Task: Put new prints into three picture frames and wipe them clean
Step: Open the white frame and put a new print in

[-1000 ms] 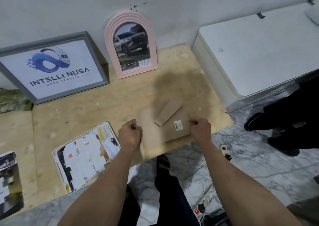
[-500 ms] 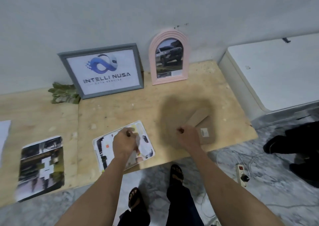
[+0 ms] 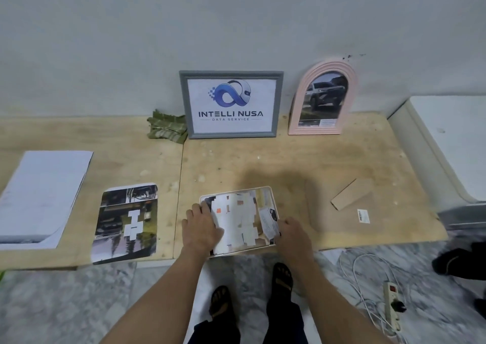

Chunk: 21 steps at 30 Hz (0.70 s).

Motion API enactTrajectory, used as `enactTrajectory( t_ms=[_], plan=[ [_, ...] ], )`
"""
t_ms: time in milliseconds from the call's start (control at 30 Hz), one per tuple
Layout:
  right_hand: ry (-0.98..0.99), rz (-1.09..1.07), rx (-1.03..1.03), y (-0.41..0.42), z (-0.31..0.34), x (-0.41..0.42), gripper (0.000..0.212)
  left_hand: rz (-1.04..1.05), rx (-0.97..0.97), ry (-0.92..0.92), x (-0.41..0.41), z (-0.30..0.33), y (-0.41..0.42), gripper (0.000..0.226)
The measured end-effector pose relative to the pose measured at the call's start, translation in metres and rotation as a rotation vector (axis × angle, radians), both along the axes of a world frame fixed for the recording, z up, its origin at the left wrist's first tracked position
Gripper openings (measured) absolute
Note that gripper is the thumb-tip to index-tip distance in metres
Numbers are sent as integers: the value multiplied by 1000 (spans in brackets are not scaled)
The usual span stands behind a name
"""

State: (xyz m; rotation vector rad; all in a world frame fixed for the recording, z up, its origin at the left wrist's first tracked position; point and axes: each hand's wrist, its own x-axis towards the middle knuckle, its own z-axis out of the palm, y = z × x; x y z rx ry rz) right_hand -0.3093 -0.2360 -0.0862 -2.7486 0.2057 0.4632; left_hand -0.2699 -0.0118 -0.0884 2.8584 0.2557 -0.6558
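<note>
Two hands are on the third frame: the left hand point(image 3: 201, 226) lies over its left edge with the fingers spread fairly flat on the print, while the right hand point(image 3: 290, 232) curls at the near right corner and appears to pinch the rim there, though the fingertips are partly hidden. This white frame point(image 3: 271, 194) lies flat at the front edge of the bench point(image 3: 236, 165), with a collage print point(image 3: 236, 220) in it. Beside it to the left lies a loose dark print point(image 3: 126, 222), and further left a stack of white paper point(image 3: 44, 191). To the right, apart from the hands, lies the cardboard backing point(image 3: 351, 194) with its stand.

Against the wall stand a grey frame point(image 3: 231, 104) with a logo print and a pink arched frame point(image 3: 323, 98) showing a car; both look finished. A folded green cloth point(image 3: 165, 129) sits just beside the grey frame.

The step looks like squaring the print in the frame. To do it well, I would keep the left palm light so the paper slides, not creases, seat every corner inside the rim, and pull the frame back from the bench edge before fitting the backing, since its near side overhangs the floor.
</note>
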Motion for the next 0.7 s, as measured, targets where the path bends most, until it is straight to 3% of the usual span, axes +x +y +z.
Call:
enactTrajectory(
  t_ms=[200,367,433,500,633,700],
  plan=[
    [-42,-6,-26,8,-4,-6,16,2,-64,15,13,-5,9,92],
    [-43,20,-27,8,2,-7,12,-27,-80,-158,12,-6,12,50],
    [-17,-23,21,6,3,-5,12,73,-151,-276,8,-6,11,25],
    [6,-69,106,0,1,-2,21,253,-335,-313,7,-4,13,10],
    [62,-68,247,-11,8,23,36,568,-972,-200,2,22,17,30],
    [137,-161,385,-15,13,38,32,593,-1079,-163,-1,31,23,26]
  ],
)
